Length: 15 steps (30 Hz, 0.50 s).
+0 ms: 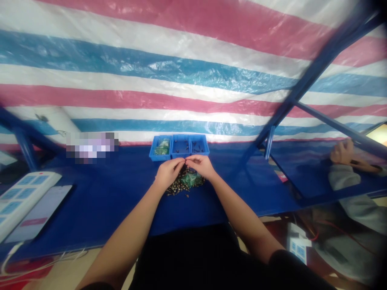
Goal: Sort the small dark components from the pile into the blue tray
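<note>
My left hand (168,172) and my right hand (201,166) meet above a loose heap of small brass-and-dark metal parts (175,187) mixed with green pieces (191,180). Their fingertips pinch together at the middle. Anything held there is too small to see. The heap lies on a blue tabletop (121,201) just below my hands and is partly hidden by them. Beyond my fingertips stands a blue three-compartment parts tray (180,146). Green items fill its left compartment, and small dark parts lie in the other two.
A white power strip (21,201) and a phone (39,213) lie at the table's left. Blue steel frame bars (314,76) cross the right side before a striped tarp (151,76). A co-worker's hand (341,152) and grey sleeve (344,177) are at the far right.
</note>
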### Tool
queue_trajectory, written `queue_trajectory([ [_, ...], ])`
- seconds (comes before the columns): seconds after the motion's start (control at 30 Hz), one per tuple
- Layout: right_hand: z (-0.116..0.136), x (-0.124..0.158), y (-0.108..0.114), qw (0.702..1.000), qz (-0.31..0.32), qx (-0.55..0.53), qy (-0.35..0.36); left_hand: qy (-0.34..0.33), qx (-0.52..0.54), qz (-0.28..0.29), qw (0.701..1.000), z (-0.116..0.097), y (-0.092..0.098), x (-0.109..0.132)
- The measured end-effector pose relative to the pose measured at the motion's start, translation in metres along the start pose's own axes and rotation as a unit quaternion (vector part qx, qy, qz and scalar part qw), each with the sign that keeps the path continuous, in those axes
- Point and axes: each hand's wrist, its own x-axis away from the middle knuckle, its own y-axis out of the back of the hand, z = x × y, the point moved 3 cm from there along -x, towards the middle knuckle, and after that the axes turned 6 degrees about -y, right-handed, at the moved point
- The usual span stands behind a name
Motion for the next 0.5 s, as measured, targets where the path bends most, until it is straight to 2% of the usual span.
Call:
queue_trajectory([
  [0.17,0.0020,0.0012,-0.0008,1.000,-0.002,-0.006,0.003,-0.003,-0.007,0.006,1.000,-0.0014,0.0011,-0.0001],
  [0.5,0.0016,0.0009,-0.0009,1.000,-0.007,0.002,0.001,-0.018,-0.016,-0.027,0.999,0.0035,-0.0025,0.0015],
])
